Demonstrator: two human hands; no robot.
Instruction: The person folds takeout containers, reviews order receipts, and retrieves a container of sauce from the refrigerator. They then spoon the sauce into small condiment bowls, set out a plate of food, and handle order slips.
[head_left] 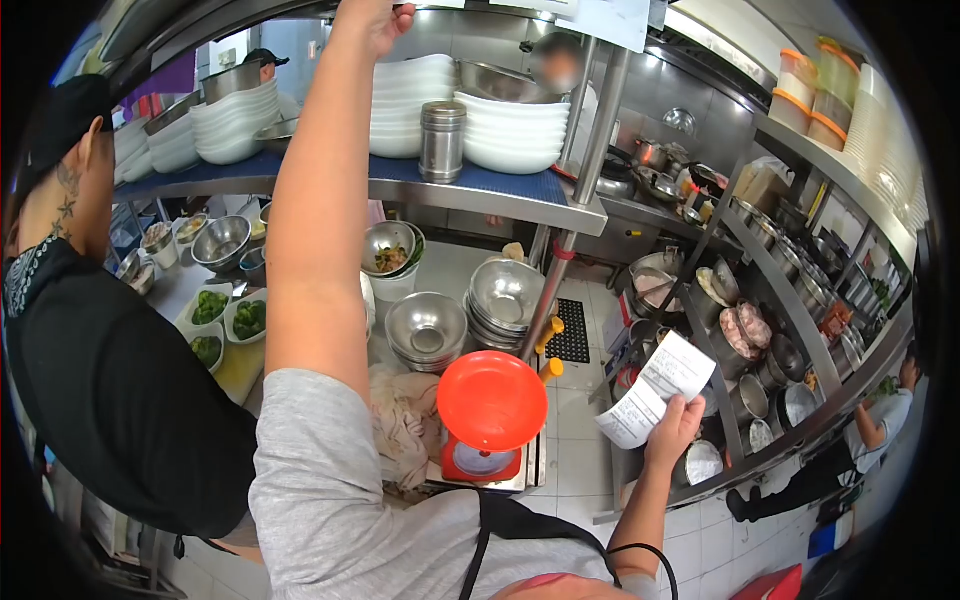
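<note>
My left hand (378, 28) is raised to the top edge of the view, partly cut off. Its visible fingers are curled, and what they hold is hidden. White paper slips (610, 22) hang along the top, to the right of this hand. Lower right, my right hand (677, 432) is closed on a printed paper receipt (650, 397), which bends in the middle. Between my arms stands a red kitchen scale (482, 462) with a round red pan (492, 401). Beside it lies a crumpled cloth (405, 425).
A steel shelf (500, 190) bears stacked white bowls (515, 135) and a metal shaker (442, 142). Steel bowls (427, 325) are stacked below. A co-worker in black (120, 370) stands close on my left, near dishes of greens (208, 308). Racks of pots (780, 265) stand right.
</note>
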